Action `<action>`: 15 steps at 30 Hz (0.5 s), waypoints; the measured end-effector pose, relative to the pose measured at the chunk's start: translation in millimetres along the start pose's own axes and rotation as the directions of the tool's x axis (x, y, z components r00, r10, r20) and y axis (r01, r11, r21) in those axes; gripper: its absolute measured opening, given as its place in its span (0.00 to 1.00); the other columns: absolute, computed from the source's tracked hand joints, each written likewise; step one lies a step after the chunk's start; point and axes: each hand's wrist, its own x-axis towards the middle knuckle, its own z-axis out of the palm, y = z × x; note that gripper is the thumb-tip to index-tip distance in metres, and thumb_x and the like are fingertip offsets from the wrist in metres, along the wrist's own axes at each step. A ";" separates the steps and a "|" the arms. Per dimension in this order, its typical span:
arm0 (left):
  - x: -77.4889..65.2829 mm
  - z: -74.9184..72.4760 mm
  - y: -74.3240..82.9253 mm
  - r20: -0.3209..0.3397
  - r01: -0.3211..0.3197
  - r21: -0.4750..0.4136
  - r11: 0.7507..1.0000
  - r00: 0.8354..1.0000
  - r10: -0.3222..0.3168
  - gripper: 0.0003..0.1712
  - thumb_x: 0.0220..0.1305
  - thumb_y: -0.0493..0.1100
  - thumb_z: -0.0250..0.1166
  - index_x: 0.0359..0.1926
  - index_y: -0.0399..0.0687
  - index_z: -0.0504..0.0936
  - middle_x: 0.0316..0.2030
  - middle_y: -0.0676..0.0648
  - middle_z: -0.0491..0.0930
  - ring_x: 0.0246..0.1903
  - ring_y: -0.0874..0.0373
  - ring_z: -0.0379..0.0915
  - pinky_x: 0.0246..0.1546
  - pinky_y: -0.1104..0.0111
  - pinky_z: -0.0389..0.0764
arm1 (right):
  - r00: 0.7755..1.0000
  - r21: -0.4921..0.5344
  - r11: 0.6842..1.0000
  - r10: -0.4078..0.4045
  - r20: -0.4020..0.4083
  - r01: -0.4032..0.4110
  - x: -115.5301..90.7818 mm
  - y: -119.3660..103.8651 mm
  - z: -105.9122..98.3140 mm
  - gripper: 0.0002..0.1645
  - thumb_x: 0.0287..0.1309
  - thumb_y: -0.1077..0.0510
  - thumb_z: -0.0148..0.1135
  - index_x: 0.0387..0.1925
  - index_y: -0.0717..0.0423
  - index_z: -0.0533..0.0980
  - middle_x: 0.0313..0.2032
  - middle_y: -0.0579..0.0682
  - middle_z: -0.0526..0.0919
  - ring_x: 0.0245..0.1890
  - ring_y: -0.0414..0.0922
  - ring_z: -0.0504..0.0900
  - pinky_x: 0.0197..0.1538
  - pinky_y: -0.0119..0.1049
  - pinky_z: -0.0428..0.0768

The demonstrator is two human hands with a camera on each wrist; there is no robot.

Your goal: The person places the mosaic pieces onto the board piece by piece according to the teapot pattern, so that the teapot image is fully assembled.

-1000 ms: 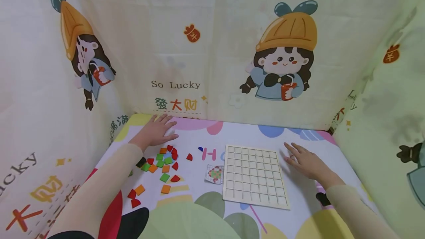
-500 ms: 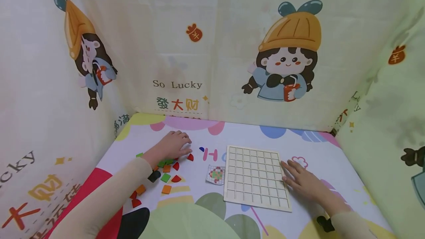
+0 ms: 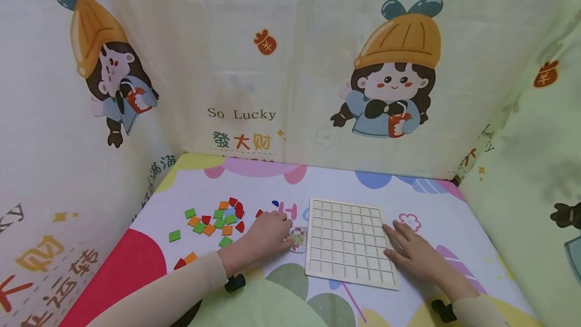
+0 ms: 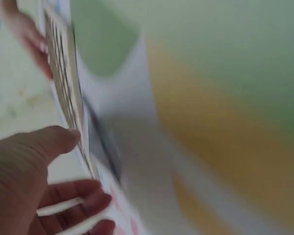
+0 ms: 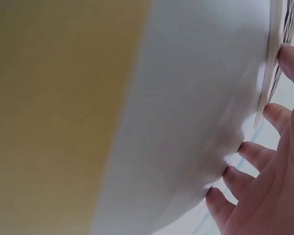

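A pale wooden grid board (image 3: pixel 347 243) lies flat on the table, its squares bare. At its left side sits a small paper card (image 3: pixel 299 242) printed with a coloured pattern, partly covered by my left hand (image 3: pixel 265 235). That hand holds nothing; in the left wrist view its thumb (image 4: pixel 59 141) and fingers are spread apart near the board's edge. My right hand (image 3: pixel 415 251) rests at the board's right edge, with the thumb and index fingertip against it in the right wrist view and the other fingertips on the table.
Several green tiles (image 3: pixel 174 235), orange tiles (image 3: pixel 227 230) and red quarter-round pieces (image 3: pixel 240 226) lie scattered left of the left hand. A small dark blue piece (image 3: pixel 275 203) is behind it. Printed cloth walls (image 3: pixel 290 90) enclose the table's back and sides.
My left hand has swept from the back left, over the loose pieces, rightward and nearer to the card. My right hand has come down to the board's right edge and stayed there.
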 end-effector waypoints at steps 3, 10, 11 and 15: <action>-3.1 7.1 16.0 0.006 0.038 0.032 0.999 0.999 -0.039 0.31 0.62 0.70 0.67 0.51 0.51 0.87 0.38 0.51 0.81 0.38 0.56 0.74 0.42 0.64 0.79 | 1.000 0.003 1.000 0.000 0.000 0.000 0.4 1.4 -0.7 0.41 0.70 0.39 0.60 0.75 0.56 0.66 0.75 0.70 0.62 0.73 0.72 0.62 0.66 0.71 0.66; -5.9 10.7 23.6 -0.003 0.085 0.071 0.994 0.996 -0.085 0.36 0.60 0.73 0.67 0.56 0.53 0.86 0.44 0.49 0.80 0.44 0.54 0.72 0.47 0.59 0.80 | 1.000 0.018 1.000 0.008 0.016 -0.008 1.7 3.0 -0.8 0.42 0.70 0.38 0.60 0.76 0.54 0.65 0.75 0.69 0.61 0.73 0.72 0.61 0.66 0.71 0.65; -6.2 10.0 21.8 -0.003 0.082 0.063 0.995 0.997 -0.082 0.35 0.60 0.72 0.68 0.57 0.54 0.86 0.44 0.49 0.80 0.44 0.54 0.71 0.46 0.60 0.79 | 1.000 0.022 1.000 0.010 0.021 -0.011 1.8 3.3 -0.5 0.42 0.70 0.37 0.60 0.76 0.53 0.65 0.75 0.69 0.61 0.73 0.72 0.61 0.67 0.72 0.65; -6.0 8.3 9.4 0.021 0.026 0.021 0.999 0.999 -0.027 0.31 0.60 0.66 0.72 0.59 0.57 0.85 0.46 0.50 0.78 0.45 0.55 0.68 0.47 0.62 0.77 | 1.000 0.030 0.999 0.009 0.025 -0.009 2.0 5.1 0.2 0.42 0.69 0.37 0.60 0.76 0.53 0.65 0.76 0.69 0.61 0.74 0.72 0.61 0.67 0.72 0.64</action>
